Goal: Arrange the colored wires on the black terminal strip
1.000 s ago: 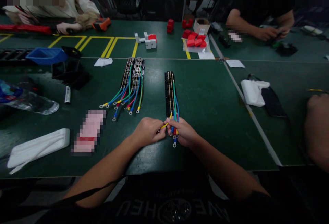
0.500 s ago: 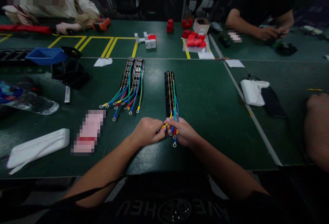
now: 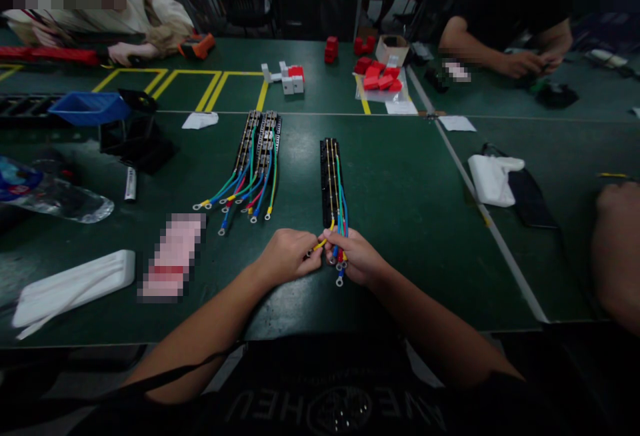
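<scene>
Pinching yellow wire (image 3: 320, 245) well apart from blue bin (image 3: 91, 116)

On the dark shirt (image 3: 280, 369) at bottom centre, inverted letters including H and E were readable, while the bottle label (image 3: 23, 179) at far left was illegible.

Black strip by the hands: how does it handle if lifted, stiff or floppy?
Black strip: likely stiff, since it lies straight along its length. Yellow wire: probably bendable, as it curves sideways toward the left hand. Strip looks unlikely to roll: it's long, narrow and lies flat on the table.
</scene>
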Demonstrator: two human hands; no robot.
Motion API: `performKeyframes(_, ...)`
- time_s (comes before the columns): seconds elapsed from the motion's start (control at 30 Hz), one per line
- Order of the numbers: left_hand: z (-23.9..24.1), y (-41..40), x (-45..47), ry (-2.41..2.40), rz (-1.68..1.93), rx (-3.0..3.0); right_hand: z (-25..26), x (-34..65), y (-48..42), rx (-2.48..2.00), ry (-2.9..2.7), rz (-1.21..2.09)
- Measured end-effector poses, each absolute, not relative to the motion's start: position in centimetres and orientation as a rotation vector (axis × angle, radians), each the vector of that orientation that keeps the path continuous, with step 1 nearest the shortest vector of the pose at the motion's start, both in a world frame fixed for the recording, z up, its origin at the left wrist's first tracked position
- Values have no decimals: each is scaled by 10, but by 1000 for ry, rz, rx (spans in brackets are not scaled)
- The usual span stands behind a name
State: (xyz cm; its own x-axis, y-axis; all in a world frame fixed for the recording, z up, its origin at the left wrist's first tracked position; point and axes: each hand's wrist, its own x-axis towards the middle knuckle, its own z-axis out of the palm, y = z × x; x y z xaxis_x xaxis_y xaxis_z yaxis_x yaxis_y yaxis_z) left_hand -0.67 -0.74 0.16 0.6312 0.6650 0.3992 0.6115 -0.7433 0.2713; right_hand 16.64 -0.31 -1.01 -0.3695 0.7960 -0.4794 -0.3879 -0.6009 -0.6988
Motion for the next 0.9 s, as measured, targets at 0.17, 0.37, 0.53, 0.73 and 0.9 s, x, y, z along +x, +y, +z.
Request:
performKeyframes(0.17,2,-7,-7,1081,717,2740,-9,166,-3,-1064,-637,2021)
performKeyframes(0.37,4,-7,-6,1086,700,2753,-8,167,-4,-1063,-639,2026)
performKeyframes(0.53,4,-8,-7,1095,711,2748,-8,167,-3,-1060,-627,2025)
performKeyframes(0.73,4,-8,-6,1074,739,2724,-8,166,-3,-1073,-614,2027)
performKeyframes(0.9,5,-8,-6,1070,731,2721,-9,166,-3,-1076,-628,2022)
